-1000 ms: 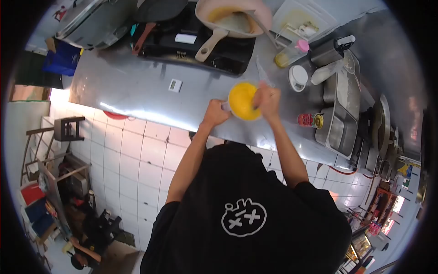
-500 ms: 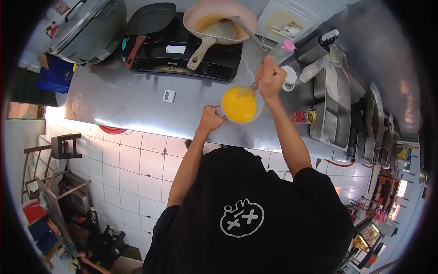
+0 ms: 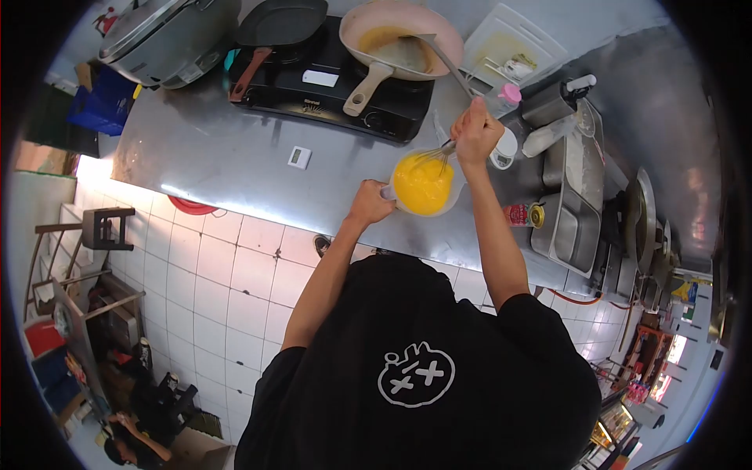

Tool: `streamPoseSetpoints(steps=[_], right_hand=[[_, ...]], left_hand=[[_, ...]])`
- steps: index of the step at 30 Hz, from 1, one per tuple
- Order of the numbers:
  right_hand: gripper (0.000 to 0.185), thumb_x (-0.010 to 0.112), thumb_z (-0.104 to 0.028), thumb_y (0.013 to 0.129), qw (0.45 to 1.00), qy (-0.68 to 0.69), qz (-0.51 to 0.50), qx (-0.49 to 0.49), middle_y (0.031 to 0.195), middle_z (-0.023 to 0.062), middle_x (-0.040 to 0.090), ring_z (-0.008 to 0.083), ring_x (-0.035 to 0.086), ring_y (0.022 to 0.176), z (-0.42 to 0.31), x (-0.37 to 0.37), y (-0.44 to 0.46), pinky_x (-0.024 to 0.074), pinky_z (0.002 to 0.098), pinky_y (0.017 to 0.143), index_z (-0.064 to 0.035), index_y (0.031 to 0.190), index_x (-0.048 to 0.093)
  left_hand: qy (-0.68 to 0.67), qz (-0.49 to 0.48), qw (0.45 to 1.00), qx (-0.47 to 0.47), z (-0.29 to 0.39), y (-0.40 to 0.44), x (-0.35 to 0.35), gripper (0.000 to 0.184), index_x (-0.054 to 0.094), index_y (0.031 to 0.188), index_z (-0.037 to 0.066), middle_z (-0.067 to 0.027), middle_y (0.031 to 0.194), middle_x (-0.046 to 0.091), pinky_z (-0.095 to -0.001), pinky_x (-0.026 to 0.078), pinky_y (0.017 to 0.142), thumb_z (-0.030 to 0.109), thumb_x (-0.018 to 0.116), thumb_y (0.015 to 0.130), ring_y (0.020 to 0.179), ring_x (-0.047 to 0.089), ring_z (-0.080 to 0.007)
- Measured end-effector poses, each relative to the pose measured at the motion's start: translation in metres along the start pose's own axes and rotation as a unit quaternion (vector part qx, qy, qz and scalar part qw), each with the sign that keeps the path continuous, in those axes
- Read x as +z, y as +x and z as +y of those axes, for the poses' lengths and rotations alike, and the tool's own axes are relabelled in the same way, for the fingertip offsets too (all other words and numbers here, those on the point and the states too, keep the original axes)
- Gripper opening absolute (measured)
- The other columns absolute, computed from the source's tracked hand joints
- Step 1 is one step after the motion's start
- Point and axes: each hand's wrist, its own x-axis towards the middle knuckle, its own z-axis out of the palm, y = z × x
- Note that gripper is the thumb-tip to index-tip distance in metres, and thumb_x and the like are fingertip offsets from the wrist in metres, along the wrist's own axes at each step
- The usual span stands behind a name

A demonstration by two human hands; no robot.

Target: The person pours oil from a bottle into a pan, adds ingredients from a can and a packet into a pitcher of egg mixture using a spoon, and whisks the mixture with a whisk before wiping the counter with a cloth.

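My left hand (image 3: 371, 202) is closed around the handle of a pale measuring jug (image 3: 459, 190) above the steel counter. Bright yellow liquid (image 3: 421, 192), which looks like beaten egg, fills much of the jug. In a fist, my right hand (image 3: 477, 136) grips a wire whisk (image 3: 440, 156), whose loops dip into the liquid at the jug's far side. A round white scale (image 3: 504, 146) and a bottle with a pink cap (image 3: 507, 95) lie just beyond my right hand. A red can (image 3: 517, 215) stands right of the jug.
A black two-burner stove (image 3: 313, 102) holds a dark pan (image 3: 282, 22) and a pink pan (image 3: 450, 35) with a spatula in it. A small white timer (image 3: 299, 157) lies on the counter (image 3: 227, 168). Steel trays (image 3: 565, 227) stand at right. Another person (image 3: 145, 442) is at lower left.
The view has shifted, so the counter items appear farther right. The whisk has moved within the yellow liquid, and its wires show more clearly. Both hands keep their holds.
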Motion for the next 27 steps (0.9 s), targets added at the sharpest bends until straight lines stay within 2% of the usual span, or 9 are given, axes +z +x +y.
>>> streamPoseSetpoints(steps=[9,11,13,17,19,20,23,25,27], right_hand=[[0.045,0.050,-0.026,0.103,0.977,-0.163,-0.120,-0.062,0.051,0.0002,0.040,0.0093,0.035,0.043,0.004,-0.018,-0.038,0.0295,0.0265,0.041,-0.0108,0.061,0.044],[0.046,0.050,-0.027,0.103,0.983,-0.133,-0.124,-0.034,0.051,0.0004,0.040,0.0095,0.034,0.042,0.020,-0.041,-0.021,0.0284,0.0263,0.041,-0.0120,0.060,0.043],[0.046,0.050,-0.028,0.103,0.984,-0.122,-0.125,-0.029,0.051,0.0007,0.040,0.0097,0.034,0.042,0.040,-0.058,0.001,0.0273,0.0261,0.040,-0.0133,0.060,0.042],[0.047,0.047,-0.026,0.104,0.994,-0.037,-0.097,0.040,0.052,-0.0012,0.030,0.0099,0.028,0.044,0.034,-0.018,0.023,0.0242,0.0274,0.040,-0.0119,0.061,0.037],[0.016,0.060,-0.004,0.089,0.864,-0.342,-0.139,-0.344,0.074,0.0097,0.048,0.0227,0.046,0.060,0.063,-0.035,0.022,0.0395,0.0355,0.051,-0.0009,0.100,0.049],[0.040,0.066,0.007,0.081,0.711,-0.467,-0.138,-0.508,0.085,0.0151,0.057,0.0292,0.055,0.068,0.074,-0.045,0.021,0.0471,0.0395,0.057,0.0047,0.120,0.056],[0.050,0.062,-0.012,0.090,0.751,-0.355,-0.218,-0.512,0.073,0.0057,0.050,0.0240,0.045,0.057,0.094,-0.048,-0.003,0.0400,0.0403,0.059,0.0091,0.132,0.046],[0.024,0.047,-0.022,0.101,0.935,-0.101,-0.322,-0.109,0.058,0.0038,0.038,0.0189,0.037,0.047,0.043,-0.036,-0.034,0.0378,0.0339,0.051,-0.0066,0.086,0.037],[0.044,0.040,-0.027,0.106,0.949,0.032,-0.280,0.143,0.050,0.0030,0.032,0.0164,0.033,0.042,0.012,-0.025,-0.062,0.0364,0.0308,0.046,-0.0143,0.064,0.033]], left_hand=[[0.079,-0.030,0.996,-0.012,0.008,-0.005,-0.002,0.050,0.073,0.084,0.001,-0.0215,0.078,0.069,-0.0427,0.055,0.070,0.046,0.082,0.063,0.073,0.069,-0.0343],[0.103,0.116,0.986,0.065,-0.072,0.015,0.057,0.043,0.072,0.083,-0.002,-0.0243,0.083,0.069,-0.0476,0.055,0.075,0.032,0.078,0.057,0.079,0.068,-0.0388],[0.111,-0.013,0.993,0.034,-0.049,0.021,0.031,0.035,0.071,0.075,-0.003,-0.0238,0.075,0.067,-0.0457,0.054,0.063,0.024,0.075,0.053,0.068,0.067,-0.0379],[0.063,0.055,0.995,0.048,-0.020,0.012,0.024,0.018,0.067,0.062,0.000,-0.0201,0.064,0.065,-0.0434,0.053,0.058,0.017,0.067,0.057,0.062,0.066,-0.0342],[0.076,0.046,0.995,0.033,-0.017,0.012,0.023,0.018,0.068,0.065,-0.001,-0.0211,0.069,0.067,-0.0439,0.054,0.063,0.015,0.065,0.058,0.070,0.068,-0.0356],[0.078,0.039,0.996,0.023,-0.016,0.011,0.025,0.018,0.068,0.067,-0.001,-0.0216,0.071,0.067,-0.0442,0.055,0.065,0.014,0.065,0.058,0.074,0.069,-0.0364],[0.105,0.059,0.993,-0.013,-0.028,0.013,0.032,0.021,0.069,0.071,-0.004,-0.0240,0.076,0.068,-0.0446,0.054,0.067,0.012,0.064,0.059,0.078,0.069,-0.0378],[0.108,0.057,0.992,-0.016,-0.030,0.015,0.032,0.022,0.068,0.073,-0.005,-0.0253,0.078,0.068,-0.0446,0.054,0.068,0.011,0.064,0.059,0.079,0.069,-0.0380],[0.105,0.057,0.993,-0.022,-0.028,0.015,0.034,0.023,0.068,0.074,-0.006,-0.0259,0.079,0.068,-0.0447,0.054,0.069,0.011,0.064,0.059,0.080,0.069,-0.0382]])
